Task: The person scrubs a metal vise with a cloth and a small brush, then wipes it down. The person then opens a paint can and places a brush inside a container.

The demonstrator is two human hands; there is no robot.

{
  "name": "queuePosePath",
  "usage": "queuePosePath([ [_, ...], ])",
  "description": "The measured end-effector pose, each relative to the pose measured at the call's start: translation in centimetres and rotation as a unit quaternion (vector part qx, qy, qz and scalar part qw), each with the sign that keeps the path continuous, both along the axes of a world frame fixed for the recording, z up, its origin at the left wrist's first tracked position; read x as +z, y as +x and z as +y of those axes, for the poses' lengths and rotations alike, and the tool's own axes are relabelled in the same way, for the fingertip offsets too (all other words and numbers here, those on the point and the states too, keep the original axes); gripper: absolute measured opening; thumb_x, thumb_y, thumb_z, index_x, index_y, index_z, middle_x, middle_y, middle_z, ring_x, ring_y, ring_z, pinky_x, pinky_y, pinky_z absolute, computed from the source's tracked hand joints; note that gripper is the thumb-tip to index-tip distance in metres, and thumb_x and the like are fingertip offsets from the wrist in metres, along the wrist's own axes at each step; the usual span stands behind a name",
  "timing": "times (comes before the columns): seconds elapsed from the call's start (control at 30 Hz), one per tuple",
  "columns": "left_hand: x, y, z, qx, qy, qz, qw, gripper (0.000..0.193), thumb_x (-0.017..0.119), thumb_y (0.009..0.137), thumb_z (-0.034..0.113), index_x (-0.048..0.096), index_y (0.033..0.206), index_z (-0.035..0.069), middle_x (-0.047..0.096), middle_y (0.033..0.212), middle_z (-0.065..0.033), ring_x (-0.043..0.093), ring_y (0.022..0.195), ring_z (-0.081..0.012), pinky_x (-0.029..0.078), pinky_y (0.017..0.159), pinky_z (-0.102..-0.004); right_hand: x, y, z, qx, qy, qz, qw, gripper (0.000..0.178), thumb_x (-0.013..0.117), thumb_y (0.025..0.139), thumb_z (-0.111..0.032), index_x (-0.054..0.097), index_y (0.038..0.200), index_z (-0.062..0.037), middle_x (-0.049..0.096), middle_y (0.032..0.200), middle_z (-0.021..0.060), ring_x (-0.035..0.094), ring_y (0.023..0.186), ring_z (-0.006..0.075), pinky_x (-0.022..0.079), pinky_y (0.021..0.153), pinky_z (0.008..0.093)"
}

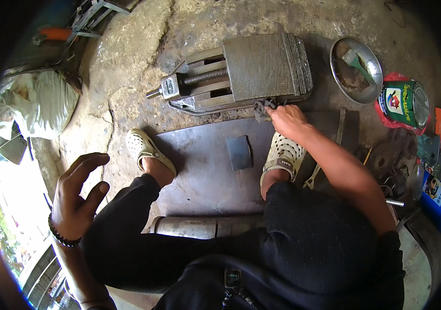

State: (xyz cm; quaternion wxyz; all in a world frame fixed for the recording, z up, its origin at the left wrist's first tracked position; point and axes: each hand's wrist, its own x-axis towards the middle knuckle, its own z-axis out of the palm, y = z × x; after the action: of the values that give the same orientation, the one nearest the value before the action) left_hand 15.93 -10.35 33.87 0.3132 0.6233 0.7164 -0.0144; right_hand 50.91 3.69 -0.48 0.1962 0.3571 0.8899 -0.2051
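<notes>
A grey metal machine vise (262, 67) lies on the floor in front of me, its threaded screw (205, 76) showing on the left part. My right hand (288, 121) is closed on a dark, crumpled rag (264, 109) at the near edge of the vise. The rag seems to touch the vise's lower side. My left hand (78, 194) is raised over my left knee, fingers apart, holding nothing. A dark square sheet (239, 153), perhaps sandpaper, lies on the metal plate (200, 150) between my feet.
At the far right are a metal bowl (336, 77) with a green-handled brush (360, 68), a green paint can (405, 106) and a blue container (440, 199). A wrench (312, 177) lies beside my right shoe. A metal cylinder (187, 227) lies near me; a white sack (45, 103) stands left.
</notes>
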Motion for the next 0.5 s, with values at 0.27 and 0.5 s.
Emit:
queuePosePath([
  [0.27, 0.3, -0.4, -0.7, -0.01, 0.03, -0.009, 0.999, 0.039, 0.066, 0.084, 0.013, 0.061, 0.118, -0.005, 0.063, 0.119, -0.0227, 0.06, 0.114, -0.0386, 0.044, 0.099, -0.0425, -0.6, -0.5, -0.4, 0.003, 0.026, -0.055, 0.998, 0.058, 0.047, 0.089, -0.004, 0.043, 0.147, -0.0082, 0.07, 0.093, 0.0209, 0.07, 0.083, 0.0326, 0.055, 0.074, 0.0436],
  [0.5, 0.8, 0.2, -1.5, -0.026, 0.051, -0.013, 0.998, 0.041, 0.065, 0.084, 0.019, 0.061, 0.117, -0.005, 0.064, 0.118, -0.0223, 0.061, 0.113, -0.0384, 0.045, 0.098, -0.0425, -0.3, -1.0, -1.0, -0.053, 0.034, -0.031, 0.998, 0.055, 0.048, 0.09, -0.003, 0.048, 0.144, -0.0133, 0.071, 0.095, 0.0202, 0.07, 0.086, 0.034, 0.055, 0.077, 0.0451],
])
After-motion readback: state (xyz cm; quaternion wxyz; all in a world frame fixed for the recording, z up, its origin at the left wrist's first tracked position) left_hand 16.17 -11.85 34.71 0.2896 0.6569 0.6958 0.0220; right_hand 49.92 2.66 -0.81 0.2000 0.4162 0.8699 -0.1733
